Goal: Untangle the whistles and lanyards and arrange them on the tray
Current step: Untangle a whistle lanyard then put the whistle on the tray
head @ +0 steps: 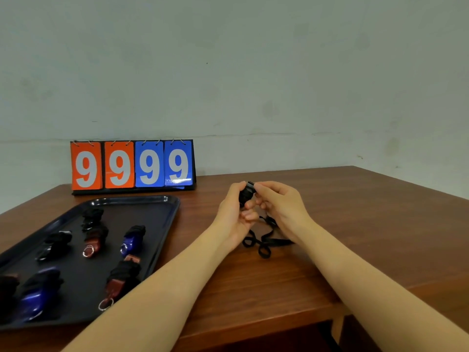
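Item: black whistle, lanyard partly wound, held centre frame above the table.

You hold the black whistle (pixel 246 194) between both hands: your left hand (pixel 234 214) curls its fingers round the body from the left, and your right hand (pixel 276 203) pinches the top end with thumb and forefinger, its other fingers folded beneath. This grip looks suited to winding the cord onto the body, as with the finished pieces. The loose lanyard (pixel 264 241) trails down from the whistle and lies in loops on the wooden table (pixel 355 224), lower centre. At lower left, the dark tray (pixel 162 212) carries wrapped whistles in spaced rows, among them a blue whistle (pixel 132 240) and a brown whistle (pixel 94 241); room remains on it. A flip scoreboard (pixel 132 165) reading 9999 stands at the table's back edge, against a plain pale wall (pixel 253 72).
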